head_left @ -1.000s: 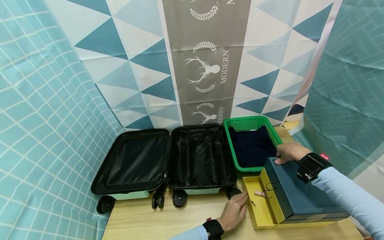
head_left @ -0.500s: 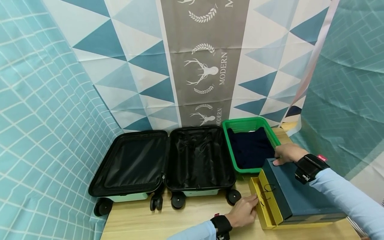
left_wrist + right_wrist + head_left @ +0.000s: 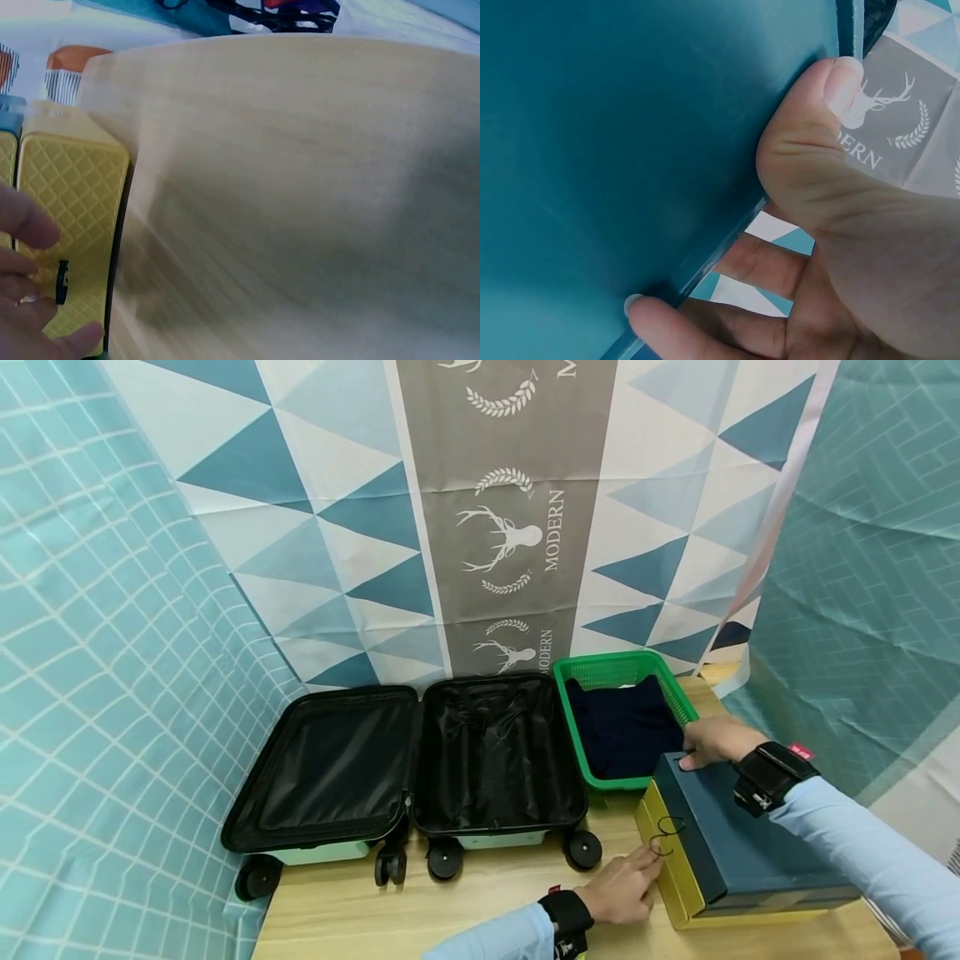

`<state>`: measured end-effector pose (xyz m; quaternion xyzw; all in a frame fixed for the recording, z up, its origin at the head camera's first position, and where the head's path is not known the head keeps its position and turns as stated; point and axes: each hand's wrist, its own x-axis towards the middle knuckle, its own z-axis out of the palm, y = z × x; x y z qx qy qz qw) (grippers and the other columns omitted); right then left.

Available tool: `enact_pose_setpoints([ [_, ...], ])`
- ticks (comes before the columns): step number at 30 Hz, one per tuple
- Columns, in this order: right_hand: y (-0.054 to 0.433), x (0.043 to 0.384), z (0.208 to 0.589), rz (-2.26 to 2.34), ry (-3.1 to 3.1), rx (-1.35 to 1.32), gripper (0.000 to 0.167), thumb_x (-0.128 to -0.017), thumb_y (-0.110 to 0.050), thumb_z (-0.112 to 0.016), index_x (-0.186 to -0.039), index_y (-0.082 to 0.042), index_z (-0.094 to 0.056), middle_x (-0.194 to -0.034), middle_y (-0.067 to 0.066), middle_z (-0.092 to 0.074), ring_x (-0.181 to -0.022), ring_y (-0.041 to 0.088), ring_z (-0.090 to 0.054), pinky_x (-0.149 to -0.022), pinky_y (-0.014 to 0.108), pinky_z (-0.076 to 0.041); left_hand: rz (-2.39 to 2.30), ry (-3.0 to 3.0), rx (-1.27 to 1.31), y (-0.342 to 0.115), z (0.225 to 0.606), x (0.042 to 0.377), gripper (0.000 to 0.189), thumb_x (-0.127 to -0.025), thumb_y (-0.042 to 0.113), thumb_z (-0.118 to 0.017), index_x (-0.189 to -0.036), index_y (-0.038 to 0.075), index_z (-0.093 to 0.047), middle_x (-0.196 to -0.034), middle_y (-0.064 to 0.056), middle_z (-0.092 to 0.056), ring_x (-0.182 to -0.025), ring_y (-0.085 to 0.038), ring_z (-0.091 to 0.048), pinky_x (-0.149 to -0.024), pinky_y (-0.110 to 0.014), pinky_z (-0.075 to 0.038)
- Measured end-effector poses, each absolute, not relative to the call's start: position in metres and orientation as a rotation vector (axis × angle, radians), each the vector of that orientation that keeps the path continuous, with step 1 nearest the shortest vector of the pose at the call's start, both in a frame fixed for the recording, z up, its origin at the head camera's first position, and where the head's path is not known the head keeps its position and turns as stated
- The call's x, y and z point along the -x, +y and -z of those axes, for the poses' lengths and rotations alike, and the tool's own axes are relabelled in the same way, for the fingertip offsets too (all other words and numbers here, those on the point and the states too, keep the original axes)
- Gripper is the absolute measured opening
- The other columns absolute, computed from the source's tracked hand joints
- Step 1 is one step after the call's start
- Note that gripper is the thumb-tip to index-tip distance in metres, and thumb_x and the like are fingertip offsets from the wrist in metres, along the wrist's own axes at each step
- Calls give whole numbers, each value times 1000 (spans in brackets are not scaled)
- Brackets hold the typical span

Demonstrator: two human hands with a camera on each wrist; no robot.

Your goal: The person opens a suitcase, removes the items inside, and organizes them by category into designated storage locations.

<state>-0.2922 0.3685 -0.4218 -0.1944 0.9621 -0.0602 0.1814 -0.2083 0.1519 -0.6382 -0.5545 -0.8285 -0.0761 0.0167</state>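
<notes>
A dark blue box [image 3: 772,843] with a yellow drawer [image 3: 678,897] in its side stands at the right of the table. My right hand [image 3: 722,739] grips the box's far edge; in the right wrist view the thumb lies along the blue top [image 3: 630,150] and the fingers are round the edge. My left hand [image 3: 622,887] has its fingertips against the drawer front, beside a thin black loop [image 3: 670,827]. The left wrist view has the textured yellow front [image 3: 79,180] and part of the black loop [image 3: 63,281]. The drawer's inside is hidden.
An open suitcase [image 3: 498,752] with black lining and wheels lies left of the box. Behind the box, a green basket [image 3: 611,665] holds dark navy cloth [image 3: 626,727]. Patterned sheets hang behind the wooden table [image 3: 390,918].
My left hand has moved right, pushing the yellow drawer into the blue box. Its inside, with a small pink item, has gone out of sight. My right hand keeps its hold.
</notes>
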Motion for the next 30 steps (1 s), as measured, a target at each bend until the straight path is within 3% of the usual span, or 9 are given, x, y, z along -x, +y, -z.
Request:
enact_pose_setpoints([
  [6,372,291,423,177,2733,556,56,-90,-24,-74,-56,-23,-29,-57,-10,-17,-51,6,-14,-52,25,-16,176,-2619,1766,158,636,212,54,-95,23,-59,-145,7,-48,-152,-3,-42,-145,-11,-26,-95,-9,-36],
  [10,372,289,429,227,2760,514,54,-91,-21,-73,-57,-22,-30,-57,-10,-18,-51,7,-15,-53,26,-16,189,-2593,1749,152,633,216,46,-96,21,-59,-141,9,-53,-150,-6,-44,-143,-14,-32,-101,-14,-35],
  [13,368,283,433,232,2810,405,49,-91,-25,-72,-58,-19,-36,-58,-7,-25,-51,10,-24,-53,28,-22,285,-2498,1690,138,629,222,42,-94,15,-63,-135,7,-58,-142,-9,-52,-136,-19,-44,-108,-21,-32],
  [18,356,268,432,103,2925,103,49,-90,-41,-70,-59,-13,-46,-59,1,-37,-54,20,-44,-52,34,-35,441,-2333,1472,106,617,241,41,-85,7,-69,-125,3,-66,-127,-10,-64,-124,-21,-56,-106,-31,-39],
  [25,324,260,427,37,2923,23,61,-97,-53,-55,-49,-16,-44,-50,-4,-25,-46,13,-31,-47,27,-24,514,-2398,1229,68,611,266,34,-87,4,-67,-121,4,-69,-127,-11,-64,-123,-24,-57,-104,-36,-41],
  [30,321,254,436,16,2938,177,49,-93,-35,-68,-54,-15,-47,-52,-2,-34,-47,15,-40,-46,29,-33,484,-2447,1310,62,623,268,36,-89,5,-66,-125,2,-66,-129,-14,-63,-123,-25,-57,-101,-34,-44],
])
